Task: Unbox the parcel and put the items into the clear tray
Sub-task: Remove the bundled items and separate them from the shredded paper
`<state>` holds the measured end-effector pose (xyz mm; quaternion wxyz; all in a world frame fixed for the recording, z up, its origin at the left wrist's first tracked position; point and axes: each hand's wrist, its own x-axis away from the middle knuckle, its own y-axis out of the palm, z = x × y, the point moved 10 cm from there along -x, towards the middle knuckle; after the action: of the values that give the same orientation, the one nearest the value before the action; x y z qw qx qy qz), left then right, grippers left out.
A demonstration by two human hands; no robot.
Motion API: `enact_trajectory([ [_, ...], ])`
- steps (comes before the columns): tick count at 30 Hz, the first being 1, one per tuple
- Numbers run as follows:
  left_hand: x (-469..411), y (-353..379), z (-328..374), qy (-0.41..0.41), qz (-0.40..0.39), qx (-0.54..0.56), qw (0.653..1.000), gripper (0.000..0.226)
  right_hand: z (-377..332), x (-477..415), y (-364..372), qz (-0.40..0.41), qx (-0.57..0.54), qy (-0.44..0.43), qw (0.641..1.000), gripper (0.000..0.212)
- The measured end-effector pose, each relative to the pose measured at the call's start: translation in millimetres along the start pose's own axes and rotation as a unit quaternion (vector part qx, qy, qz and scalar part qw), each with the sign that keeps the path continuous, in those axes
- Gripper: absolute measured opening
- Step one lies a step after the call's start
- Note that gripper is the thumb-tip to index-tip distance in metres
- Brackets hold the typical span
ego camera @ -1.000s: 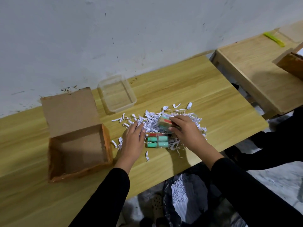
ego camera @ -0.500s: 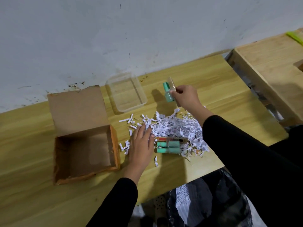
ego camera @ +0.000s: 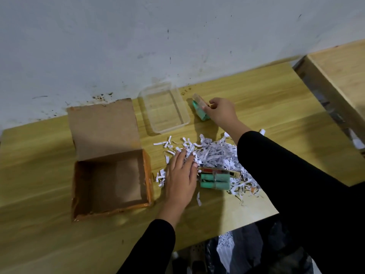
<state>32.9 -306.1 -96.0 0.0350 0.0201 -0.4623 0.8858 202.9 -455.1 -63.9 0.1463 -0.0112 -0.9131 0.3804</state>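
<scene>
My right hand pinches a small green packet between thumb and fingers, closed firmly on its near end. The clear tray sits just left of that grip, its rim close to the packet but apart from it; it looks empty. To place well, I judge I should carry the packet left over the rim, lower it flat, then let go. My left hand lies open and flat on shredded paper, holding nothing, beside a second green bundle.

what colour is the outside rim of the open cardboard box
Orange along the cardboard box rim, plain brown inside; seen in the head view.
</scene>
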Motion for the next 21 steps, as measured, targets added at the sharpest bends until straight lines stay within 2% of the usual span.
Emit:
enact_trajectory([
  [3,-5.4,-0.7,-13.1,-0.012,0.001,0.001,1.000,0.051,-9.6,12.8,1.9,-0.001,0.012,-0.051,0.999,0.047],
  [5,-12.3,-1.5,-20.9,-0.026,0.002,0.006,1.000,0.044,-19.3,33.8,-1.8,0.000,0.025,-0.113,0.993,0.029],
  [7,-18.8,-0.9,-31.1,-0.043,0.003,0.014,0.999,0.039,-24.7,60.1,-3.5,-0.024,-0.008,-0.166,0.986,0.012],
  [9,22.8,9.7,28.9,0.018,-0.022,0.024,0.999,0.037,8.5,153.5,-54.2,-0.017,0.000,-0.190,0.982,0.005],
  [11,21.2,12.2,24.6,0.011,-0.015,0.024,1.000,0.036,16.9,177.0,-38.8,-0.066,0.032,-0.247,0.966,0.002],
  [13,14.7,8.4,16.6,0.001,-0.006,0.022,1.000,0.036,30.4,194.9,-9.5,-0.122,0.119,-0.264,0.949,0.018],
  [17,5.9,2.8,5.2,-0.023,-0.005,0.048,0.999,0.036,47.4,199.0,7.6,-0.121,0.159,-0.245,0.949,0.063],
  [19,2.3,1.9,3.1,-0.030,-0.009,0.057,0.998,0.036,49.2,198.2,10.4,-0.113,0.167,-0.232,0.952,0.066],
  [21,-1.2,0.2,1.7,-0.031,-0.009,0.060,0.998,0.036,50.1,193.0,10.6,-0.108,0.172,-0.217,0.955,0.060],
])
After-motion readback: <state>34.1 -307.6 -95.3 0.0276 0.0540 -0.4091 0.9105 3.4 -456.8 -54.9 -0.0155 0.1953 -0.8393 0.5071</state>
